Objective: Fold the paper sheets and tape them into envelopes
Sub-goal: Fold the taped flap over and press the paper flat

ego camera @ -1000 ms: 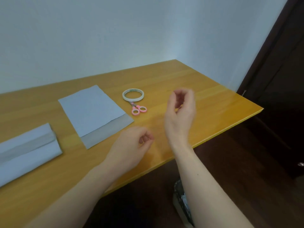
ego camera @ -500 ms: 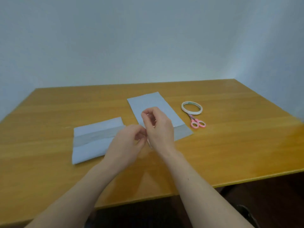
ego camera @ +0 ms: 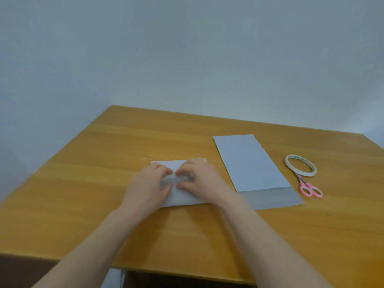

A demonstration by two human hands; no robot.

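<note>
Hands are seen from above at a wooden table (ego camera: 83, 204). Both are laid on a folded paper sheet (ego camera: 182, 198) near the middle of the table. The left hand (ego camera: 148, 188) and right hand (ego camera: 199, 181) are almost touching, with fingertips curled and pressed down along the sheet's middle band. Whether a strip of tape is pinched between them cannot be told, as that area is blurred.

The folded sheet's long axis is laid left to right, roughly parallel to the near table edge. Just beside it to the right, a second sheet (ego camera: 249, 163) is laid with its long axis running away from the person and its grey flap at the near end. A tape roll (ego camera: 300, 164) and pink scissors (ego camera: 309, 188) are placed further right.

Risk is judged as follows: if uneven pressure is applied, the fold could be shifted and the seam fixed crooked, or a wrinkle could be pressed in
</note>
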